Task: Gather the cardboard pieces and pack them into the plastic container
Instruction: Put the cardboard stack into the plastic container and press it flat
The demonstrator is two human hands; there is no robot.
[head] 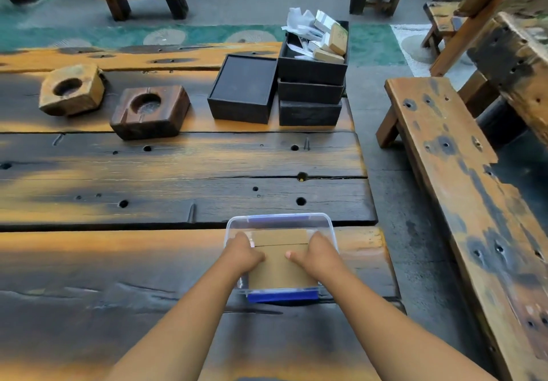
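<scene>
Left hand (243,254), right hand (318,257) gripping cardboard (280,272) at 9 and 3 o'clock, inside container (278,216); table (178,161), bench (444,155) at 3.

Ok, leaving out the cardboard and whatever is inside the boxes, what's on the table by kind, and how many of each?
Wooden blocks with a round hollow: 2
Black boxes, one alone, three stacked: 4
Clear plastic container: 1
Total: 7

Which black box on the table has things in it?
The top box of the three-high stack, heaped with white papers and tan packets. The separate box to its left looks empty.
</scene>
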